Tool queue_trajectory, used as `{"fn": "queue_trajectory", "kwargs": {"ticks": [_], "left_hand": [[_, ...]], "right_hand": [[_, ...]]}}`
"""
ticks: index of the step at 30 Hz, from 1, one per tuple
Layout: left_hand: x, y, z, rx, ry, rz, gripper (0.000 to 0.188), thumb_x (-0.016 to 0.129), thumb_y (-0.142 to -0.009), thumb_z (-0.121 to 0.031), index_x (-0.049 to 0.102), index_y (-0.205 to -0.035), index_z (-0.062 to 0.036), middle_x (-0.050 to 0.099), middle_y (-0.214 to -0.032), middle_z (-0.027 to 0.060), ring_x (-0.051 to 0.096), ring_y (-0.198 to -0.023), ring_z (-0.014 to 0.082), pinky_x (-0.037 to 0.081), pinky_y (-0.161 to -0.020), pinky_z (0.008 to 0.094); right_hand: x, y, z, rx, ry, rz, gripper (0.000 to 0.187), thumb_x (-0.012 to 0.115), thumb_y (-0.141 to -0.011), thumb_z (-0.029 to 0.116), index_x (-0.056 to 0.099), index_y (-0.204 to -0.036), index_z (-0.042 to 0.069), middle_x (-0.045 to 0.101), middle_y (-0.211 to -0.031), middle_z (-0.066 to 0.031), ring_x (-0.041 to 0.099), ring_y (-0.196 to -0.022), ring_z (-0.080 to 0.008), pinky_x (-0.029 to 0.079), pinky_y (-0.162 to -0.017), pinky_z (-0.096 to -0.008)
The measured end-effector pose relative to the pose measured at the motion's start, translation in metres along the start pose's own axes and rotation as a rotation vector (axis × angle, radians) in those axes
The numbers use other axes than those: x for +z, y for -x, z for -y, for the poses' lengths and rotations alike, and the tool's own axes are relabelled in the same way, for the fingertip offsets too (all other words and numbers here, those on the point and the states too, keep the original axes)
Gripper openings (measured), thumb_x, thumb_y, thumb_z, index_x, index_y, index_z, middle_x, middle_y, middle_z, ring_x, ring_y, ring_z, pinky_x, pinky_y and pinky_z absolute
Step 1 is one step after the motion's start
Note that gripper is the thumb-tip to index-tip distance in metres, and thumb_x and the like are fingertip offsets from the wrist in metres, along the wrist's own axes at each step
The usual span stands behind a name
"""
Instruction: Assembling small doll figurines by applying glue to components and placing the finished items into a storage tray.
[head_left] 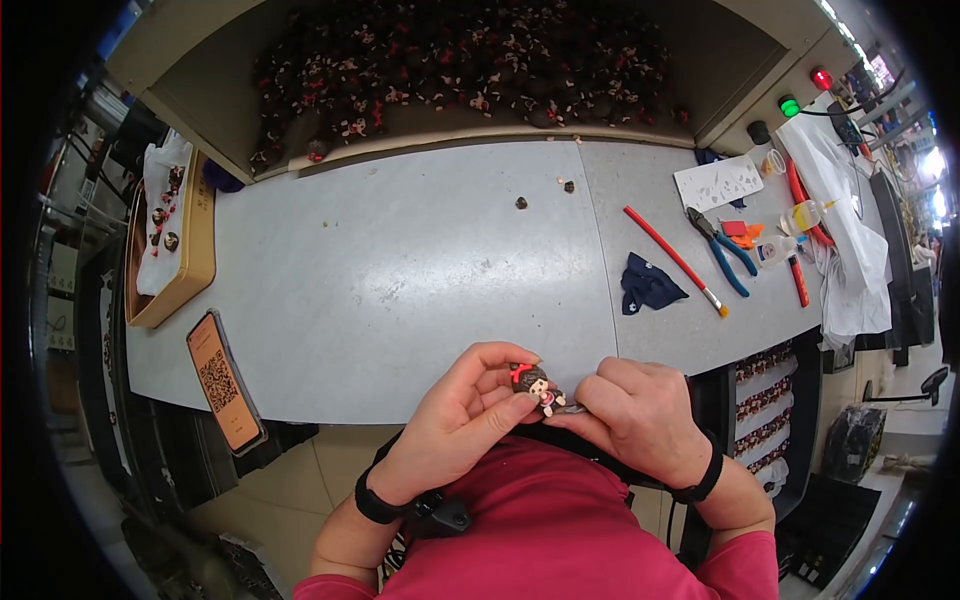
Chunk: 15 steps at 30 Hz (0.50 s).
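Note:
Close to my body, just off the table's front edge, my left hand [462, 410] pinches a small doll figurine [540, 388] between thumb and fingers. The figurine has dark brown hair, a red bow and a pale face. My right hand [640, 412] is closed around a thin, dark grey tool [572, 409], and only its narrow end shows beside the figurine's lower part. Whether that end touches the figurine I cannot tell; the rest is hidden in my fist.
A big bin [290, 165] heaped with dark figurine parts stands at the back. Left are a tan box [200, 250] and a phone [228, 383]. On the right lie a red brush [670, 250], blue-handled pliers [728, 262], a navy cloth [648, 285] and small bottles [775, 250].

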<state>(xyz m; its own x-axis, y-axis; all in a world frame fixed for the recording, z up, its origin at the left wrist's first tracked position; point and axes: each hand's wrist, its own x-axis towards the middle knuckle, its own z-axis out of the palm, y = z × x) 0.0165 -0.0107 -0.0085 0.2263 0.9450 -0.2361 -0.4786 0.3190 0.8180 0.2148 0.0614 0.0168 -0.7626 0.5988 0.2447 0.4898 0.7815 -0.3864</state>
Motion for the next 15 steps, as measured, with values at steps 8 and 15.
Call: {"fn": "queue_trajectory", "kwargs": {"ticks": [8, 15], "left_hand": [[0.0003, -0.0001, 0.0006, 0.004, -0.006, -0.004, 0.032, 0.048, -0.097, -0.001, 0.039, -0.127, 0.0008, 0.054, -0.117, 0.0119, 0.057, -0.109, 0.0154, 0.049, -0.092, 0.0274], [0.0035, -0.0001, -0.0003, 0.008, -0.003, -0.041, 0.028, 0.049, -0.097, -0.003, 0.04, -0.123, -0.0005, 0.058, -0.111, 0.0122, 0.059, -0.105, 0.0163, 0.051, -0.089, 0.0297]], "right_hand": [[-0.0009, -0.0001, -0.0006, 0.009, 0.02, 0.0, 0.037, 0.072, -0.077, 0.04, 0.05, -0.066, 0.012, 0.04, -0.058, -0.0006, 0.048, -0.047, -0.0152, 0.037, -0.042, -0.0291], [-0.0013, 0.0007, -0.001, -0.002, 0.038, -0.003, 0.037, 0.072, -0.076, 0.04, 0.05, -0.066, 0.013, 0.039, -0.058, 0.0001, 0.048, -0.048, -0.0143, 0.037, -0.042, -0.0286]]}}
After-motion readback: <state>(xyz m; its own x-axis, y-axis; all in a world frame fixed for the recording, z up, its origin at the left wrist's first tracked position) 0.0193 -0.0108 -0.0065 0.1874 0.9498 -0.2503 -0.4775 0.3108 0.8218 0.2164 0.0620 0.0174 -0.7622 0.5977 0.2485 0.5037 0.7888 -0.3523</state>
